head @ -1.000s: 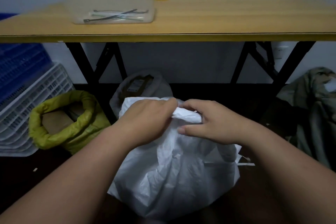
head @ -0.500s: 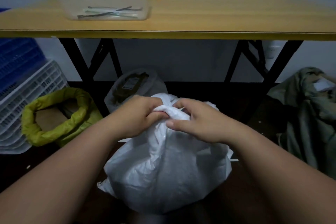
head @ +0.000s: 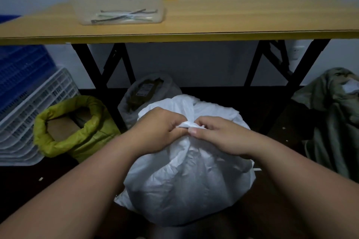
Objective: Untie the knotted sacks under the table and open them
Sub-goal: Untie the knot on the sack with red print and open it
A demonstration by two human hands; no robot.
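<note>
So I had the white sack (head: 186,182) right under both hands, on the floor in front of the table (head: 213,25). My left hand (head: 157,132) and right hand (head: 219,136) were both curled in tight, pinching the twisted knot (head: 187,124) at the top between them, thumbs nearly touching. Off to the left of my left hand sat a yellow-green sack (head: 77,130), mouth rolled open. Just past my knuckles was a grey sack (head: 149,93), and way off right an olive one (head: 334,118).
</note>
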